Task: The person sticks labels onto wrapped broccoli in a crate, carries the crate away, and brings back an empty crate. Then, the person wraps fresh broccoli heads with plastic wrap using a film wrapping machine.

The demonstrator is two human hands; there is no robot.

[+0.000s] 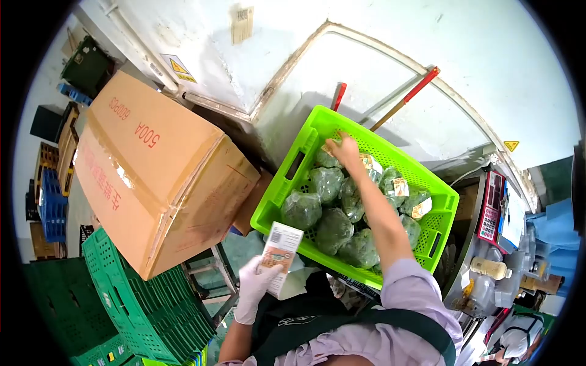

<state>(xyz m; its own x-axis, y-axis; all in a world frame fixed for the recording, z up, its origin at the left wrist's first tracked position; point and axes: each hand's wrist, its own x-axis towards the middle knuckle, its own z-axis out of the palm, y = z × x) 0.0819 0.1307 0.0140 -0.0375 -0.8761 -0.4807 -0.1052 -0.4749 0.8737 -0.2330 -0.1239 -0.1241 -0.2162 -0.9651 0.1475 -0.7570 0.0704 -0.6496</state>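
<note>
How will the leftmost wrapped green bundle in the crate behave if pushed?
The leftmost bundle may roll slightly, being rounded. Possibly slippery: its wrapping looks glossy. The crate wall and neighbouring bundles would likely limit sliding.

Bright, whitish light floods my workspace, strongest on the pale wall (293, 36); its source lies out of my view. Soft shadows fall beside the red handle (421, 85). Small glints dot the plastic-wrapped vegetables (301, 210), and my gloved left hand (256, 285) reads nearly white. Wide-lens distortion bends everything outward, the rim fades to black, and far-off things look dim and soft.
</note>
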